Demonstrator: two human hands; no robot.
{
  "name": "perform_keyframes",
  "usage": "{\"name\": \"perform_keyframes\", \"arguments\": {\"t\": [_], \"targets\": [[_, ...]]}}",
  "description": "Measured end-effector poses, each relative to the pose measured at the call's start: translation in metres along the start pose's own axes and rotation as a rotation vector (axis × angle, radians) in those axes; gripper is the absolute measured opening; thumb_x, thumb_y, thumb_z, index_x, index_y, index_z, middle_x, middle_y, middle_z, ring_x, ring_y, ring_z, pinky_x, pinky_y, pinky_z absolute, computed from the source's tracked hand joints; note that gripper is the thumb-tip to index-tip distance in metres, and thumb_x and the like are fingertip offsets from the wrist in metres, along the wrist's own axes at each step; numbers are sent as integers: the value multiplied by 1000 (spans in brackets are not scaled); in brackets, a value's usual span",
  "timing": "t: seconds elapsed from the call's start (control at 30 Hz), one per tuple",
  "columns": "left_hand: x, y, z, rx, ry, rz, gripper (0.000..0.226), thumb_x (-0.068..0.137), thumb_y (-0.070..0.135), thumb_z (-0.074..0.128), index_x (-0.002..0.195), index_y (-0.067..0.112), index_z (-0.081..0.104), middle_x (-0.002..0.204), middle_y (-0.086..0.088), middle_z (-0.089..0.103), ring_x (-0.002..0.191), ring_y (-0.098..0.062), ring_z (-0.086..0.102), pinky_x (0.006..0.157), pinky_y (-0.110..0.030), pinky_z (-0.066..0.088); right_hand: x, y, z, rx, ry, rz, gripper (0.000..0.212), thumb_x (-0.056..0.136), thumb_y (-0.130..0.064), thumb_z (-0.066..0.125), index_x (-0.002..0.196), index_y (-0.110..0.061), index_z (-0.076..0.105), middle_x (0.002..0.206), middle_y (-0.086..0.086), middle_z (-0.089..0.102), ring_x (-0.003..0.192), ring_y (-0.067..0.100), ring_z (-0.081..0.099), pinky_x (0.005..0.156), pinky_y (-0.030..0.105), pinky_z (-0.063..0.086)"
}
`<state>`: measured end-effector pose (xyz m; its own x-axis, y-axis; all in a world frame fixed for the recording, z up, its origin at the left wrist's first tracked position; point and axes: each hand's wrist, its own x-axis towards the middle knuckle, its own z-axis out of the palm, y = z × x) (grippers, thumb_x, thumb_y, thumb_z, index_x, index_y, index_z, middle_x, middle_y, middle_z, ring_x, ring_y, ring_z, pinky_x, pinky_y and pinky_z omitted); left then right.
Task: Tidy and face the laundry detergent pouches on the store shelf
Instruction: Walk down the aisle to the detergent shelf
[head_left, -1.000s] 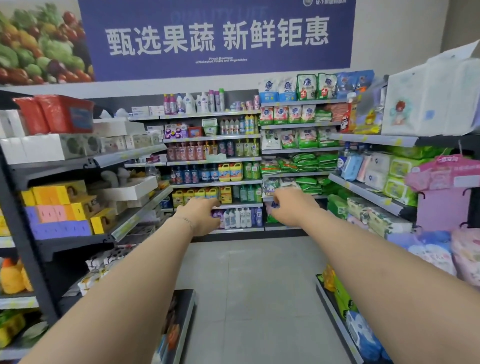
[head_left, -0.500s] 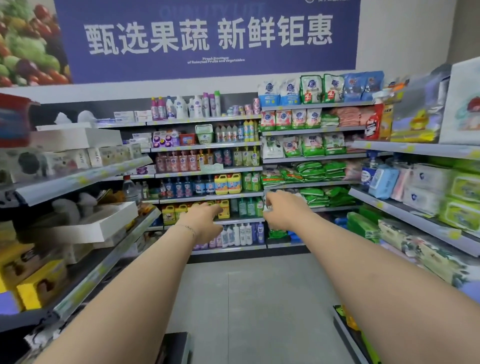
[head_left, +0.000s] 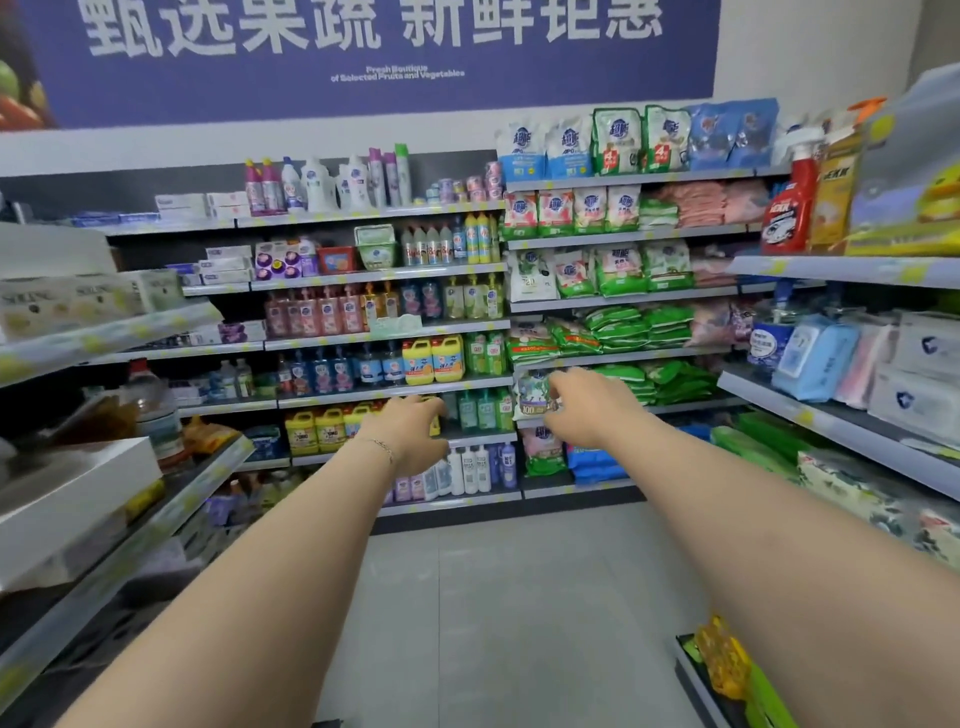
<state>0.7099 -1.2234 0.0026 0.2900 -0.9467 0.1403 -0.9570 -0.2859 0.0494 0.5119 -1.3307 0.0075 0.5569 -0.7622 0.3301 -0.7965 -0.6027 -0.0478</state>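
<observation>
Right, detergent pouches (head_left: 618, 270) upright along far shelf (head_left: 623, 300), white-green pouch (head_left: 532, 392) at left end of lower tier. Soft, floppy, heavyish I'd judge; I'd take top corners. Left hand (head_left: 410, 434), right hand (head_left: 587, 410) loosely curled, empty, short of shelf edge.

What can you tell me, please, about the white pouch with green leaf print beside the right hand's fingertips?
The white plastic pouch with green leaf print stands upright, front outward, at the left end of the second-lowest shelf, beside stacked green packs. It looks glossy and crinkled; "100" shows near its bottom. The right hand overlaps its right edge; whether it touches cannot be told.
</observation>
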Motion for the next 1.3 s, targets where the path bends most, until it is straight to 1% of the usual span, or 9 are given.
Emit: {"name": "perform_keyframes", "arguments": {"t": [0.07,0.17,0.3,0.63,0.83,0.97,1.03,1.17,1.3], "targets": [[41,2,2,-6,-7,-9,49,93,38,48,141,31,37,141,-3,41,115,-26,51,98,-46,41,37,14,8,-7,-2,-2,27,92,-31,50,114,-15,52,110,5,56,97,28,55,79,37,37],[106,7,5,-2,-3,-10,51,95,38,47,143,30,34,144,-3,38,128,-26,40,103,-48,37,96,36,21,8,21,-7,28,91,-33,50,113,-15,52,111,6,56,98,28,55,80,39,39],[182,13,11,-31,13,6,52,95,38,48,144,29,33,145,-4,36,132,-27,35,101,-45,38,167,66,40,0,21,-17,31,89,-35,52,114,-16,53,111,6,58,97,26,56,80,38,45],[328,-1,40,-36,2,-13,52,95,38,48,143,29,33,149,-3,33,138,-26,28,108,-49,29,301,110,97,-41,8,-30,32,90,-36,52,114,-15,53,111,7,57,98,28,56,78,38,45],[425,-21,65,-16,14,20,51,96,38,46,144,30,32,149,0,34,135,-26,32,105,-48,34,383,130,136,-27,-2,-4,32,89,-35,52,115,-16,53,114,5,54,104,28,53,80,39,40],[503,-37,72,4,17,54,49,95,40,46,142,28,36,146,0,37,129,-26,40,99,-45,42,454,143,157,-55,0,24,28,90,-33,51,110,-15,53,106,6,56,97,28,55,79,39,39],[544,-44,73,-8,15,64,51,95,41,45,143,29,34,146,-1,36,130,-26,39,101,-46,40,492,149,166,-69,-1,39,30,90,-34,52,113,-15,53,110,7,56,97,29,55,82,40,39],[619,-51,77,-19,11,88,52,95,40,45,144,30,32,149,-2,32,133,-26,35,104,-46,38,556,162,176,-104,18,58,39,91,-34,51,126,-15,49,123,8,54,111,30,53,89,41,40],[686,-49,87,-3,23,106,53,95,40,47,145,29,31,150,-2,33,135,-25,33,105,-47,34,603,184,191,-99,28,89,44,91,-37,51,129,-15,46,126,8,54,113,30,53,92,42,41]]}}
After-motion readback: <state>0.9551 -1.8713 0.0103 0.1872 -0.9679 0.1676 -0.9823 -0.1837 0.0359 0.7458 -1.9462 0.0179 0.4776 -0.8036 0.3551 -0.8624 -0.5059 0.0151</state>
